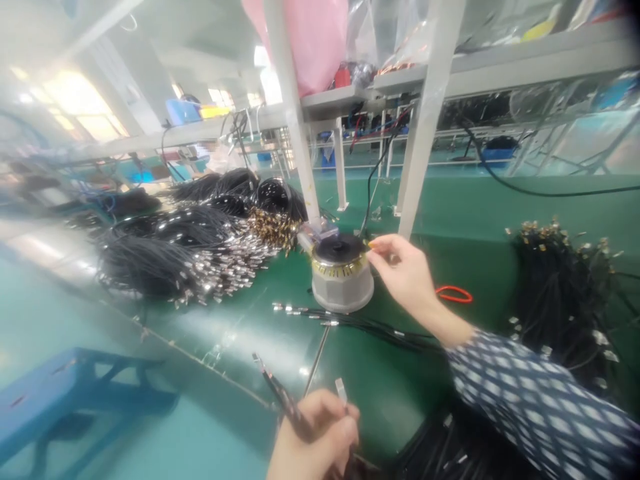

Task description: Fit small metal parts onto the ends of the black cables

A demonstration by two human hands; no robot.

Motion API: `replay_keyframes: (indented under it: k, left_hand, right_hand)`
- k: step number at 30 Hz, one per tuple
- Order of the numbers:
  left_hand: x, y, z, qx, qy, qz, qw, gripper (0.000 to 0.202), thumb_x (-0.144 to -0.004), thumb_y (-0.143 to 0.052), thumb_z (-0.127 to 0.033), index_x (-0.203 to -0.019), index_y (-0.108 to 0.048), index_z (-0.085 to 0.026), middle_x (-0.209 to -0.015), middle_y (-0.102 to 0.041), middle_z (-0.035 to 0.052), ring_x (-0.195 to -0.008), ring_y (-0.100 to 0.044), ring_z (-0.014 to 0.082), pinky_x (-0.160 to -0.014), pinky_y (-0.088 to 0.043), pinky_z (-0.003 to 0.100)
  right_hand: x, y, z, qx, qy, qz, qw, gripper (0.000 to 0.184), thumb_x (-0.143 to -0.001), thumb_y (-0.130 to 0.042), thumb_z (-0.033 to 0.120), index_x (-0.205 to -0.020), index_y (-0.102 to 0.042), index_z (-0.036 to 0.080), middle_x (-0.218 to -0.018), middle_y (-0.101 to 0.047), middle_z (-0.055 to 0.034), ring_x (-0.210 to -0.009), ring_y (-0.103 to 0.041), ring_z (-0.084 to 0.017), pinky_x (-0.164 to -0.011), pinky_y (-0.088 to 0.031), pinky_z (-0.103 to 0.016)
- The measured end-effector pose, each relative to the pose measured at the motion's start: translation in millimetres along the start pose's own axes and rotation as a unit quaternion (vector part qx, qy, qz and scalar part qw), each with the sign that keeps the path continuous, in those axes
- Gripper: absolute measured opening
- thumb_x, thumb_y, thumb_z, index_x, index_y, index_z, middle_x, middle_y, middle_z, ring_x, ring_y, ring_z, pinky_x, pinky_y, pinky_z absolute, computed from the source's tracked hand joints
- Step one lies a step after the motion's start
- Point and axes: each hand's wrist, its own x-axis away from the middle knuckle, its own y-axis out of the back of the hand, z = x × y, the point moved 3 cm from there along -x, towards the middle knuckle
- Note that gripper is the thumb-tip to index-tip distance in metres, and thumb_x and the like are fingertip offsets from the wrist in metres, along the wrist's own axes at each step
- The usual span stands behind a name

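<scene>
The left hand [320, 430] curls around a black cable [279, 390], a silver plug [341, 388] jutting past its fingers. The cable looks light and bendy; the stiff plug's base should grip best. Farther, the right hand [404, 273] reaches the rotary dispenser's [343, 293] rim; whether it pinches a yellow piece [345, 271], I cannot tell.

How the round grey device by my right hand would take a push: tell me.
The round grey device would probably slide rather than tip, as it stands low and broad-based. Rolling seems unlikely while it sits upright on the green tabletop. The black cord dropping behind it might hold it back, though whether they join is unclear.
</scene>
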Motion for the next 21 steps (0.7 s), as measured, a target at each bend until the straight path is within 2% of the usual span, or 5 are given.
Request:
replay_keyframes:
  k: [3,4,8,13,21]
  left_hand:
    - [5.7,0.3,0.1,-0.014,-0.006,-0.027,1.000,0.033,-0.051,-0.091,-0.033,-0.066,-0.069,-0.014,-0.065,-0.069,0.0036,-0.049,-0.055,0.0080,-0.042,-0.035,0.015]
    - [8.0,-0.7,-0.5,-0.022,-0.007,-0.032,0.999,0.032,-0.054,-0.090,-0.032,-0.073,-0.071,-0.015,-0.063,-0.068,0.0023,-0.048,-0.054,0.0076,-0.042,-0.034,0.014]
    - [17.2,-6.6,-5.0,-0.056,-0.014,-0.046,0.997,0.037,-0.066,-0.082,-0.027,-0.100,-0.068,-0.019,-0.060,-0.061,-0.0025,-0.048,-0.051,0.0068,-0.043,-0.036,0.014]
    - [24.8,-10.2,-5.9,-0.065,-0.004,-0.042,0.997,0.036,-0.069,-0.079,-0.023,-0.102,-0.067,-0.020,-0.067,-0.065,0.0008,-0.053,-0.052,0.0086,-0.044,-0.038,0.015]
    - [26.5,-10.6,-7.2,-0.068,-0.005,-0.024,0.997,0.034,-0.068,-0.081,-0.023,-0.101,-0.070,-0.020,-0.068,-0.068,0.0024,-0.055,-0.055,0.0102,-0.046,-0.040,0.016]
  right_hand:
    - [49.9,1.4,6.0,-0.053,-0.054,0.126,0.989,0.017,-0.077,-0.070,0.035,-0.082,-0.067,0.019,-0.083,-0.069,-0.0032,-0.079,-0.062,-0.020,-0.076,-0.049,-0.032]
    - [68.4,1.3,4.4,-0.087,-0.118,0.181,0.973,0.019,-0.077,-0.070,0.038,-0.082,-0.068,0.020,-0.083,-0.068,-0.0030,-0.080,-0.060,-0.019,-0.076,-0.048,-0.030]
    - [123.7,4.3,-0.5,-0.140,-0.269,0.242,0.922,0.024,-0.074,-0.074,0.042,-0.071,-0.066,0.019,-0.079,-0.064,-0.0005,-0.077,-0.054,-0.016,-0.073,-0.043,-0.026]
    - [142.8,-3.3,-0.7,-0.182,-0.275,0.273,0.904,0.025,-0.074,-0.074,0.039,-0.064,-0.063,0.019,-0.080,-0.060,0.0006,-0.080,-0.052,-0.017,-0.074,-0.037,-0.027]
    - [146.4,-6.8,0.6,-0.185,-0.249,0.280,0.908,0.026,-0.076,-0.074,0.041,-0.065,-0.064,0.020,-0.088,-0.059,-0.0017,-0.086,-0.054,-0.020,-0.079,-0.038,-0.032]
